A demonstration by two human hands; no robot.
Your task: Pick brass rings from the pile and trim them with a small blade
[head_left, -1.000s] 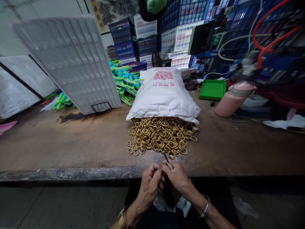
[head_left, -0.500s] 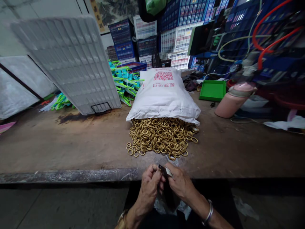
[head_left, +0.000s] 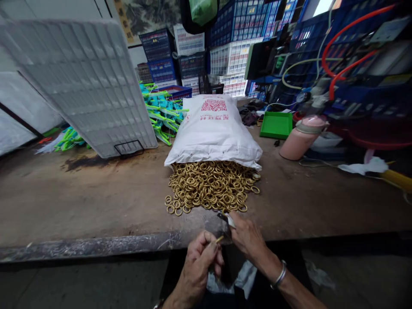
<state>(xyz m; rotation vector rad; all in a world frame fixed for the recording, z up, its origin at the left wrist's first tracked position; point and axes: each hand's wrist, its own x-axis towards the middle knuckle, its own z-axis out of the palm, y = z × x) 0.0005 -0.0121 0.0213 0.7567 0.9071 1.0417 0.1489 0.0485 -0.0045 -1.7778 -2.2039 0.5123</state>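
Observation:
Just past the table's front edge, my left hand (head_left: pixel 201 262) pinches a gold ring (head_left: pixel 219 239), seen nearly edge-on between thumb and fingers. My right hand (head_left: pixel 247 234) is closed around a small hand tool (head_left: pixel 222 216) with a dark, flat tip and a pale part by the thumb; its exact kind is hard to make out. The tool's tip is close to the near side of a heap of gold rings (head_left: pixel 209 186). That heap spills from the mouth of a white woven sack (head_left: pixel 214 137) lying on the table.
A ribbed white panel (head_left: pixel 86 86) leans in a black wire stand on the left of the wooden table (head_left: pixel 80 206). Green and blue plastic pieces (head_left: pixel 162 109) lie behind it. On the right are a green tray (head_left: pixel 276 125) and a pink bottle (head_left: pixel 301 139). Stacked crates (head_left: pixel 230 58) stand behind.
My right hand has moved forward with the tool, away from my left hand and toward the heap. My left hand has lowered slightly, and the ring in it now shows. The view has shifted right.

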